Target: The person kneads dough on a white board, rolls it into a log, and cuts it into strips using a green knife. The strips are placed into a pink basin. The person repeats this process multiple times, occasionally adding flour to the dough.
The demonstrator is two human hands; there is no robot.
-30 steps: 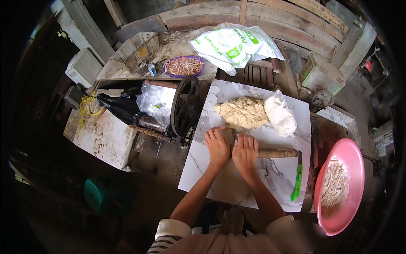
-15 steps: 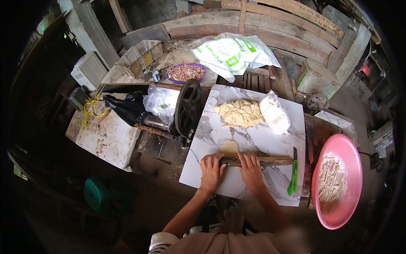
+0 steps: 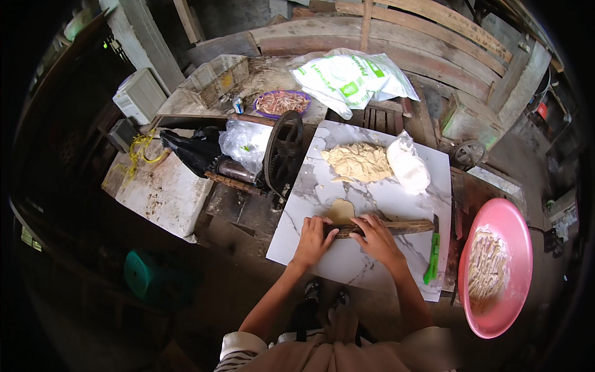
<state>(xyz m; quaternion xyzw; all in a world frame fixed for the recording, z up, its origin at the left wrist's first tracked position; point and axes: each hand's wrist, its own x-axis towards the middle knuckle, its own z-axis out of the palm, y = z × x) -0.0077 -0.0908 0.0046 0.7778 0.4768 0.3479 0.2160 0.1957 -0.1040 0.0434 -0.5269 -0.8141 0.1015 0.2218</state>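
Note:
A dark wooden stick, used as a rolling pin (image 3: 410, 227), lies across the near part of a white marbled board (image 3: 297, 232). My left hand (image 3: 313, 240) grips its left end, fingers curled over the top and thumb on the near side. Closer to the middle, my right hand (image 3: 377, 239) is wrapped round it the same way. A small flat piece of dough (image 3: 341, 211) sticks out beyond the stick between my hands; its near part is hidden. Farther up are a heap of pale dough (image 3: 358, 162) and a clear bag of white powder (image 3: 409, 166).
A green-handled knife (image 3: 432, 259) lies at the board's right edge. Right of it stands a pink basin (image 3: 522, 248) holding floured strips. Left of the board is a dark metal wheel (image 3: 282, 152). A purple-rimmed plate (image 3: 282, 104) and a white-green sack (image 3: 356, 80) lie behind.
The whole view has shifted slightly. My fingers, flatter on the rolling pin before, are now more curled, with both thumbs drawn round its near side.

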